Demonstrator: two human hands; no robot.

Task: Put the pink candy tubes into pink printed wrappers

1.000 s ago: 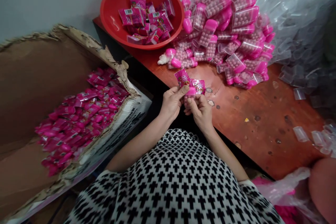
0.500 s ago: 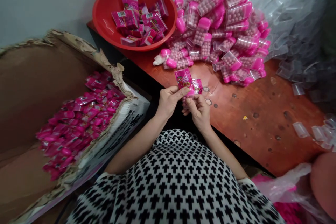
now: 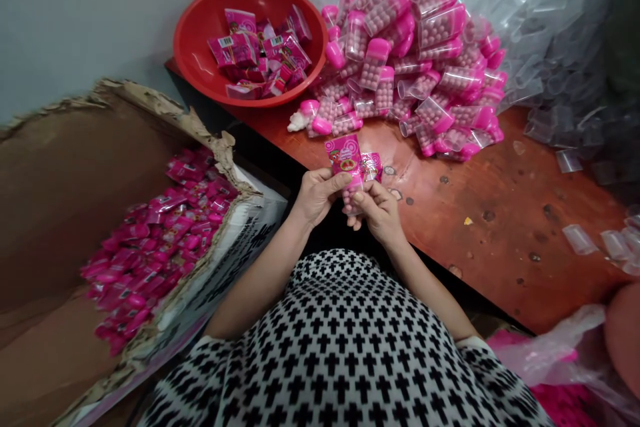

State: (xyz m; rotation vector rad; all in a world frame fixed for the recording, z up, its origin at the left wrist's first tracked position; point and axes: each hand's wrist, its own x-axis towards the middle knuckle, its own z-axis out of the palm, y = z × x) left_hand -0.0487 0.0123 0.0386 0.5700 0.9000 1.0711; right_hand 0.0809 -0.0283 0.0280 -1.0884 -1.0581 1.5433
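Observation:
Both my hands meet over the near edge of a red-brown table (image 3: 500, 213). My left hand (image 3: 315, 195) pinches a pink printed sleeve (image 3: 344, 159) that covers the top of a small clear candy bottle (image 3: 351, 199) filled with pink balls. My right hand (image 3: 381, 213) grips the lower end of that same bottle, fingers closed. Another pink printed label (image 3: 371, 165) lies on the table just behind my hands.
A red bowl (image 3: 200, 33) holding pink labels sits at the back left. A heap of pink-capped candy bottles (image 3: 415, 60) lies beside it. A torn cardboard box (image 3: 65, 167) with wrapped pink items stands at left. Empty clear tubes (image 3: 585, 127) pile at right.
The pink sleeve has turned upright and slid further down over the bottle between my hands. The view has tilted slightly, so the bowl and heap sit lower in the picture.

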